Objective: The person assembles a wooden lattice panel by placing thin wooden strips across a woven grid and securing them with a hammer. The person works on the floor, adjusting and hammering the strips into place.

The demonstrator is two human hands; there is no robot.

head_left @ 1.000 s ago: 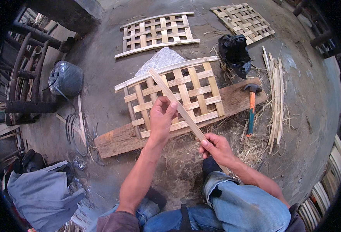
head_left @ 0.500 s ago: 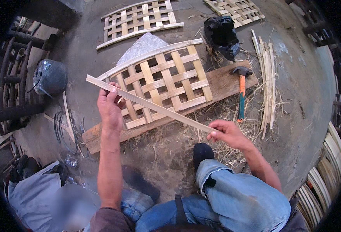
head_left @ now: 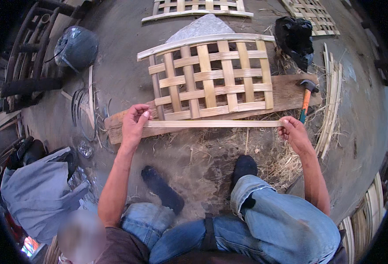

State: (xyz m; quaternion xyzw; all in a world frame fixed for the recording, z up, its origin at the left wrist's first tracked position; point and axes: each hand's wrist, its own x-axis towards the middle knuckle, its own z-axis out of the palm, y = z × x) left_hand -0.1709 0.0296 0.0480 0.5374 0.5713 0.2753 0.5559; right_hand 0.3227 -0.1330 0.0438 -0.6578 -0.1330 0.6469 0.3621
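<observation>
A long, pale bamboo strip [head_left: 211,124] stretches level between my two hands. Its left end is pinched by my left hand [head_left: 136,122], while my right hand [head_left: 294,132] grips the right end. Just beyond the strip lies a woven bamboo lattice panel [head_left: 209,86], with a thicker strip [head_left: 203,40] along its far edge and open squares between its slats. The panel rests partly on a wooden plank [head_left: 286,94]; its far side leans on a grey stone block [head_left: 203,26]. The strip runs close along the panel's near edge.
A hammer [head_left: 307,99] with an orange and green handle lies at the plank's right end. Behind it sits a black plastic bag [head_left: 293,39]. Loose bamboo strips [head_left: 330,103] lie at the right, and two more lattice panels [head_left: 198,6] farther off. Shavings [head_left: 277,163] litter the floor.
The strip has swung from a diagonal to level, its left end coming nearer and now within my left hand's grip. My right hand has moved right and up. The view has shifted too.
</observation>
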